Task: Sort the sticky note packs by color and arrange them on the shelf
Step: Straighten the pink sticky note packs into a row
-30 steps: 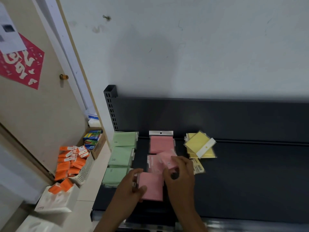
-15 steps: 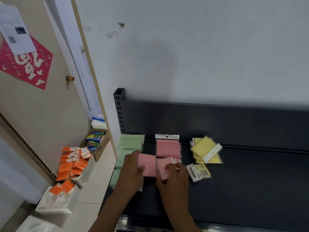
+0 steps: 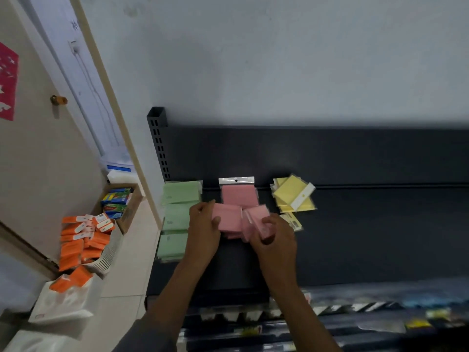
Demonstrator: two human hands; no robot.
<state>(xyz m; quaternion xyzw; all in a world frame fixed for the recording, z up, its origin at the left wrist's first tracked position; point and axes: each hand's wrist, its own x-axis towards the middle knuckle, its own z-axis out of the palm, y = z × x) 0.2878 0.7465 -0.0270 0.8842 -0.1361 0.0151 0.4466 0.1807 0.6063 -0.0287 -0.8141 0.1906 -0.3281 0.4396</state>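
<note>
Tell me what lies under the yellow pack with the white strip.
The tilted yellow pack lies on more yellow packs, whose edges stick out beneath it. Their number cannot be told; the top pack covers most of them.

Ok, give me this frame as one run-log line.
stage: sorting pink | left hand: holds pink pack | right hand: grips pink pack | green column left | yellow pile right | shelf

Bare forearms, grey left sleeve [image 3: 149,336]

Green packs [image 3: 179,217]; pink packs [image 3: 238,195]; yellow packs [image 3: 291,194]; dark grey shelf [image 3: 380,237].
</note>
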